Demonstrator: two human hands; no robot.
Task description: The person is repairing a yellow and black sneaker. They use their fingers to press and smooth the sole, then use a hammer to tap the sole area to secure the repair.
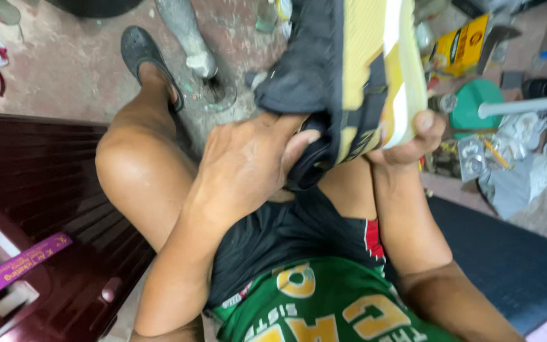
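Note:
A black and yellow sports shoe is held up over my lap, sole side toward the right. My left hand grips its dark upper near the heel opening, thumb pressed into the fabric. My right hand holds the pale yellow sole edge from below, fingers curled around it. Both hands are closed on the shoe. My bare left knee is just left of the hands, and my foot in a black sandal rests on the floor beyond it.
A dark red wooden bench with a purple strip lies at left. Right of the shoe the concrete floor holds a yellow box, a green round lid, a white tube, and crumpled foil and paper. A dark blue mat lies lower right.

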